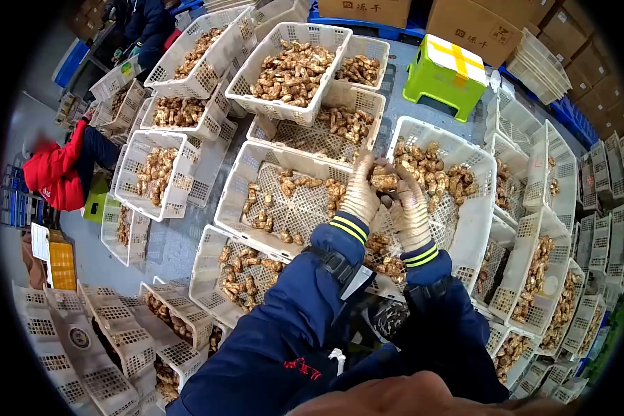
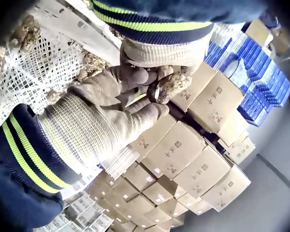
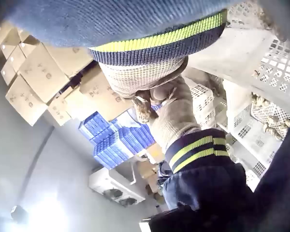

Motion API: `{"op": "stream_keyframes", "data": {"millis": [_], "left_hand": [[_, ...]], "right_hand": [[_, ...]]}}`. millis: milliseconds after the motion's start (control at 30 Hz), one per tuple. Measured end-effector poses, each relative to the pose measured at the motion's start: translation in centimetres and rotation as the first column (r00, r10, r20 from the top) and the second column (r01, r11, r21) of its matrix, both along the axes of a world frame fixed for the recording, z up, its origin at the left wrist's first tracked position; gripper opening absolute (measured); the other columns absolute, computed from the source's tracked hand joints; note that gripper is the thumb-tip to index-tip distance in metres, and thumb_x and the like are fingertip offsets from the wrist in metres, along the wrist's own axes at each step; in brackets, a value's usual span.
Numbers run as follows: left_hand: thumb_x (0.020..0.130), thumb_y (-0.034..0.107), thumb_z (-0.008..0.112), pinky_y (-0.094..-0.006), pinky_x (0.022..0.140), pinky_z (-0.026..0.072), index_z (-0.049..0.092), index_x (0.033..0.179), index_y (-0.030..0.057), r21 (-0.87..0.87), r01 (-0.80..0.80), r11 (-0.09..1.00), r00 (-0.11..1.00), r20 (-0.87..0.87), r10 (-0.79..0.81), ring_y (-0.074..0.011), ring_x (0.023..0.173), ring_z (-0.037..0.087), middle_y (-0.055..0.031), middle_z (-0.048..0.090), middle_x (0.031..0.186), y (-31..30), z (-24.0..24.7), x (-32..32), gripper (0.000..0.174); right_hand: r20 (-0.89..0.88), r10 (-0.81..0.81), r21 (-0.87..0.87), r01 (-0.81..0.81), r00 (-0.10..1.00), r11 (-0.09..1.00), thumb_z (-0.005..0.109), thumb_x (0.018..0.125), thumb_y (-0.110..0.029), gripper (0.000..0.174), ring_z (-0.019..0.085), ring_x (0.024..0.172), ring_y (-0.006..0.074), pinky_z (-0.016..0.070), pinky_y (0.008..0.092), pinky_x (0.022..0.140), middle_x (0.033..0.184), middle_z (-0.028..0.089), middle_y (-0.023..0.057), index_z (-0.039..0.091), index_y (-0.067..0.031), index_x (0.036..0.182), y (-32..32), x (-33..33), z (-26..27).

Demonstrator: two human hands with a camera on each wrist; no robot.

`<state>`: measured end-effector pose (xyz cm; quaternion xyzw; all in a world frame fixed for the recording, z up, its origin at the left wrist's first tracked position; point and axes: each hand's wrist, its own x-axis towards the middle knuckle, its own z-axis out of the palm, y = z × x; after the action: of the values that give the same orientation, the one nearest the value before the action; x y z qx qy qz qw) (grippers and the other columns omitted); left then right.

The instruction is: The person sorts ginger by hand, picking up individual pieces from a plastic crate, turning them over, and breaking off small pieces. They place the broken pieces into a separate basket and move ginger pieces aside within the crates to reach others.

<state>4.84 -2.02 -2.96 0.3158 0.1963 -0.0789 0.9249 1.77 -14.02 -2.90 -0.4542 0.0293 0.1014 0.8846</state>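
Observation:
Both hands wear ribbed, soiled work gloves and meet over the white crates. In the head view, the left hand point(image 1: 360, 194) and right hand point(image 1: 409, 211) hold one brown-and-cream mushroom point(image 1: 383, 182) between their curled fingers. Seen from the left wrist, the mushroom point(image 2: 175, 86) sticks out past the fingertips, its surface rough and dark-flecked. A thin sliver with a yellow-green edge point(image 2: 136, 99) shows among the fingers there; what it is I cannot tell. Directly below the hands is a perforated crate point(image 1: 482, 208) with more mushrooms point(image 1: 430, 170). To the left, another crate point(image 1: 232, 184) holds scattered mushrooms point(image 1: 301, 182).
Stacked crates point(image 1: 291, 114) of mushrooms stand ahead, with more crates point(image 1: 534, 277) along the right. A green stool point(image 1: 437, 90) is on the floor beyond. Cardboard boxes point(image 1: 471, 31) line the back. A person in a red jacket point(image 1: 59, 173) sits at far left.

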Motion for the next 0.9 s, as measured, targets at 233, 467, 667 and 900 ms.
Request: {"op": "stream_keyframes", "data": {"millis": [233, 467, 667, 900], "left_hand": [[0.091, 0.027, 0.064, -0.0284, 0.071, 0.0512, 0.047, 0.130, 0.0062, 0.189, 0.107, 0.976, 0.994, -0.039, -0.101, -0.0158, 0.087, 0.058, -0.0060, 0.059, 0.100, 0.4, 0.1, -0.1, 0.048], [0.088, 0.022, 0.071, -0.0301, 0.085, 0.0527, 0.037, 0.143, 0.0045, 0.179, 0.447, 0.877, 0.876, 0.110, -0.469, -0.0160, 0.098, 0.060, -0.0083, 0.059, 0.116, -0.2, 0.8, -0.7, 0.067], [0.084, 0.013, 0.074, -0.0286, 0.083, 0.0533, 0.035, 0.144, 0.0018, 0.156, 0.482, 0.862, 0.855, 0.130, -0.502, -0.0156, 0.092, 0.063, -0.0085, 0.063, 0.108, -0.6, -0.3, -0.5, 0.072], [0.085, 0.011, 0.073, -0.0294, 0.081, 0.0548, 0.035, 0.144, 0.0016, 0.212, 0.461, 0.862, 0.857, 0.144, -0.494, -0.0166, 0.097, 0.064, -0.0085, 0.064, 0.108, -0.7, -0.3, -0.7, 0.072]], "right_hand": [[0.107, -0.136, -0.334, 0.165, 0.985, 0.928, 0.066, 0.091, -0.031, 0.058, 0.059, 0.104, 0.0174, 0.0516, 0.0299, 0.086, 0.126, 0.057, 0.0133, 0.045, -0.0002, 0.136, -2.8, 0.9, 1.0], [0.239, -0.157, -0.306, 0.228, 0.958, 0.924, 0.075, 0.084, -0.028, 0.070, 0.058, 0.094, 0.0119, 0.0495, 0.0259, 0.087, 0.104, 0.058, 0.0037, 0.042, 0.0038, 0.137, -4.8, 2.1, 0.0], [0.204, -0.130, -0.432, 0.208, 0.970, 0.878, 0.075, 0.084, -0.029, 0.062, 0.060, 0.101, 0.0146, 0.0498, 0.0264, 0.086, 0.117, 0.063, 0.0112, 0.050, 0.0029, 0.130, -5.0, 2.4, 0.1], [0.205, -0.142, -0.392, 0.214, 0.968, 0.895, 0.074, 0.086, -0.024, 0.057, 0.061, 0.093, 0.0134, 0.0501, 0.0265, 0.084, 0.101, 0.064, 0.0072, 0.050, 0.0054, 0.129, -4.7, 2.4, 0.5]]}}
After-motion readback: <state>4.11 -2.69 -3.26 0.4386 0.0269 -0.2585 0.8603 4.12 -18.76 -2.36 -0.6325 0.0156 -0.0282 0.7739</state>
